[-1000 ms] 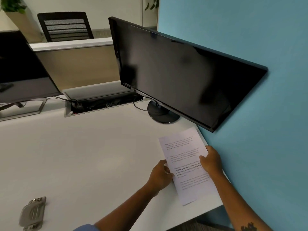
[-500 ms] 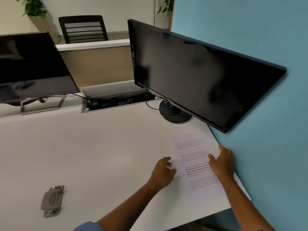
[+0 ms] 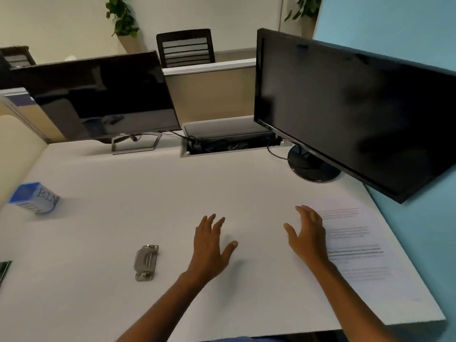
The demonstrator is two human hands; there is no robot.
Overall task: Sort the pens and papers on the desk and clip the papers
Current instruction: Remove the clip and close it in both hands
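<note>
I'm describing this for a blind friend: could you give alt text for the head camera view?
Both hands, left hand and right hand, hover open over a white desk, the printed paper lying flat at the right. A metal clip lies left of them, a blue bin farther left.

I see two dark monitors: one [image 3: 106, 99] at the back left on a grey frame stand, one [image 3: 350, 109] on the right on a round black base [image 3: 313, 169]. Between them a cable tray [image 3: 229, 141] sits open in the counter [image 3: 148, 193]. A black chair [image 3: 186, 48] and potted plants [image 3: 122, 18] stand behind the divider.
</note>
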